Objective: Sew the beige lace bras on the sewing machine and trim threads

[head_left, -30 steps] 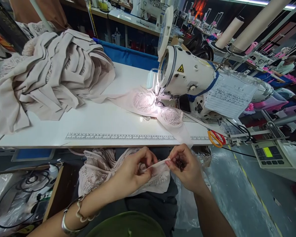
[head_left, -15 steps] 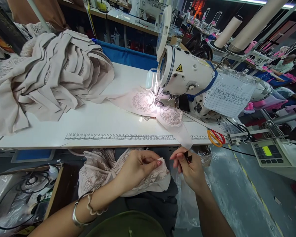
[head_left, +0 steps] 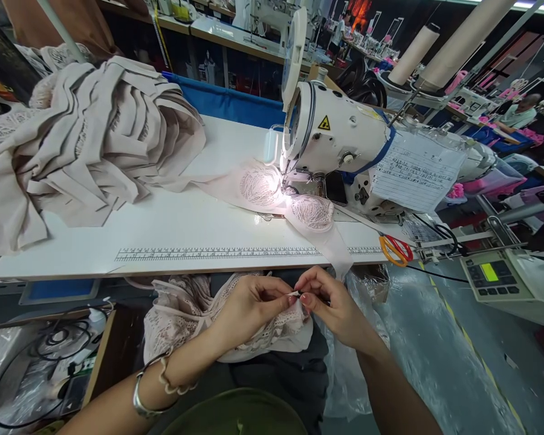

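On my lap lies a bundle of beige lace bra pieces, below the table edge. My left hand is closed, pinching the edge of the lace between thumb and fingers. Close against it, my right hand is closed too, thumb and forefinger meeting at that same edge. A small black tool, mostly hidden, sits in the right hand's grip; its kind does not show clearly. Above the hands, a pale bra with two lace cups lies under the needle of a lit sewing machine, one end hanging over the table edge.
A large heap of beige bra pieces covers the table's left side. Orange-and-red-handled scissors lie at the right of the printed ruler. A control box stands at right, an open drawer at lower left.
My right hand has moved left and met the left hand at the lace edge. The black tool, plain before, is now mostly covered by the fingers. The left hand has stayed put.
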The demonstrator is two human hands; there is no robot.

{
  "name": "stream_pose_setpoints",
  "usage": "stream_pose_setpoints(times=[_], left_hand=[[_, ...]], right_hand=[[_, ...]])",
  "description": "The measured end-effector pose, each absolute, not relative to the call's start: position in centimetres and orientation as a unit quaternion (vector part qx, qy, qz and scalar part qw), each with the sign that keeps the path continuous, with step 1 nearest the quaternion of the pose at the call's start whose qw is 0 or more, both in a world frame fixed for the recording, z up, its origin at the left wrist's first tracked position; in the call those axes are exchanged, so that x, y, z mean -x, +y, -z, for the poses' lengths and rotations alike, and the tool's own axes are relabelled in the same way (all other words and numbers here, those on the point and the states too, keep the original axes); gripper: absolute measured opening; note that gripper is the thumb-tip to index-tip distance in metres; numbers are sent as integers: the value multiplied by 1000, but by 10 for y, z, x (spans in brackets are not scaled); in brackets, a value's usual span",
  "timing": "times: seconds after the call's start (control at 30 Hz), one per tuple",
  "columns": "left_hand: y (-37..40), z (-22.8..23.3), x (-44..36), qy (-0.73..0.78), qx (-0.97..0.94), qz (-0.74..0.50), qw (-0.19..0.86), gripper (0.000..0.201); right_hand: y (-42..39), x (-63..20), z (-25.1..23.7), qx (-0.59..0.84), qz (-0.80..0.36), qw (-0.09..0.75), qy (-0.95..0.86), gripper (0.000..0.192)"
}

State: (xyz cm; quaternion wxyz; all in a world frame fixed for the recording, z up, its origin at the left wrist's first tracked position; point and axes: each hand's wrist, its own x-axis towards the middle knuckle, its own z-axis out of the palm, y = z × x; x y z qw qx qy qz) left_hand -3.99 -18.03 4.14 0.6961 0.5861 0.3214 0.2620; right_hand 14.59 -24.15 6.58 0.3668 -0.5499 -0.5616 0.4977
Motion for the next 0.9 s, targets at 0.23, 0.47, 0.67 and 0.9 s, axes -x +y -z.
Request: stream_pose_setpoints(times=[0.23,0.47,0.67,0.9], left_hand=[[-182,-39,41,335,-590,-258,687,30],[-179,-41,42,343,-563,-296,691,29],[-176,-39,42,348,-518,-317,715,30],[-179,-35,42,369,-512,-333,700,33]], right_hand=[[-240,-139,-58,564,-486,396,-537,32],[-255,-152,-44,567,-351,496,-556,45],[-280,-154,-23,520,-241,374,-729,16],[-277,-155,-15,578,-333,245,-703,20]])
